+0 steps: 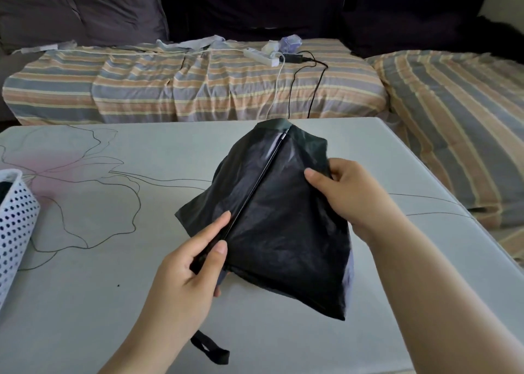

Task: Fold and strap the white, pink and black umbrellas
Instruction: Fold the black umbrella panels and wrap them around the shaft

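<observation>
Beyond the pale desk [85,288], with its faint drawn flower outline, runs a sofa [198,90] under a striped cover, where a white power strip [261,56] and its cables lie. I hold the black umbrella [283,232] over the middle of the desk, its canopy loose and crumpled, its far tip reaching toward the desk's back edge. My left hand [190,274] has its grip pinched on a thin rib [255,192] near the lower end, thumb on top; the fingers beneath are hidden. My right hand [346,195] pinches a fold of fabric at the right side, fingers tucked behind the cloth. A black strap loop [211,351] lies on the desk below my left wrist; I cannot tell where it attaches. A white perforated basket [14,226] is cut off at the left edge.
</observation>
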Available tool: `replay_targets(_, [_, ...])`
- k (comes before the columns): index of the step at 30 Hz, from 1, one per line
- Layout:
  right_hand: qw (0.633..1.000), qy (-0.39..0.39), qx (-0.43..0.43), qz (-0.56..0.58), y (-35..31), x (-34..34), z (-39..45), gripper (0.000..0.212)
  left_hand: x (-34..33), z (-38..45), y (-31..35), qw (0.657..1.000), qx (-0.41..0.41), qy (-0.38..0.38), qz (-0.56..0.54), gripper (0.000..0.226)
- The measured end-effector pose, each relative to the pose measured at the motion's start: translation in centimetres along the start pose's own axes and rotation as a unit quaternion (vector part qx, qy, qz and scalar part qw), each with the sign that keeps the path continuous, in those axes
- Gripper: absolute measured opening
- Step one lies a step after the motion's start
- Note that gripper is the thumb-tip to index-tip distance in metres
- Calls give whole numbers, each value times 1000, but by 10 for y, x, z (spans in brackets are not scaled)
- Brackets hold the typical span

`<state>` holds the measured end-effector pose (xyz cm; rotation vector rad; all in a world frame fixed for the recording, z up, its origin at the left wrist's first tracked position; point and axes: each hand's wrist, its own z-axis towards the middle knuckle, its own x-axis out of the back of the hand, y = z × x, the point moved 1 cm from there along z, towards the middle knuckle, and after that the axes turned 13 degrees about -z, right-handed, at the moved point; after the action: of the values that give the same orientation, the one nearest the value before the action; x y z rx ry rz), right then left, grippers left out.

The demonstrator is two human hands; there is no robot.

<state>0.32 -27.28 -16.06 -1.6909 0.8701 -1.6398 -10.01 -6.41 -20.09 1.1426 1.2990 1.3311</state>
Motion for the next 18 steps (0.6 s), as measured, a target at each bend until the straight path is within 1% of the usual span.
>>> replay_targets(1, [999, 1, 5, 47, 1, -2, 1, 14, 0, 1, 0, 1000, 5, 0, -3, 49])
replay_targets(2, [997, 21, 20, 75, 1, -1, 2, 12, 0, 2, 0, 1000, 10, 2, -8, 49])
replay_targets(3, [994, 61, 35, 87, 2, 1, 3, 14, 0, 3, 1, 1000, 15, 6, -13, 49])
replay_targets(5, [982, 160, 47, 84, 2, 9, 3, 16, 1, 4, 0, 999, 26, 25, -30, 47])
replay_targets(6, [977, 199, 38, 69, 3, 13, 1, 12, 1, 5, 0, 998, 32, 43, -44, 44])
replay_targets(7, [974, 221, 15, 45, 5, 17, -1, 4, 2, 6, -1, 995, 38, 65, -59, 41])
replay_targets(8, [975, 219, -19, 11, 7, 17, -3, 13, 3, 8, -2, 992, 42, 92, -73, 39])
replay_targets(9, [981, 184, -59, -31, 9, 16, -6, 25, 3, 10, -4, 988, 45, 120, -85, 37])
replay_targets(11, [985, 42, -147, -81, 4, 7, -17, 45, 7, 15, -5, 978, 49, 171, -113, 33])
replay_targets(12, [981, -40, -176, -72, 1, 1, -24, 50, 8, 17, -5, 972, 51, 192, -127, 32])
replay_targets(13, [976, -106, -184, -41, -3, -6, -32, 51, 9, 19, -6, 966, 52, 211, -140, 32])
replay_targets(14, [974, -151, -172, 1, -6, -14, -39, 52, 10, 20, -5, 961, 54, 226, -153, 31])
replay_targets(16, [970, -184, -132, 93, -12, -27, -48, 61, 9, 22, -4, 953, 52, 242, -173, 31])
replay_targets(18, [971, -171, -98, 134, -14, -39, -49, 72, 6, 21, -2, 952, 42, 246, -179, 31])
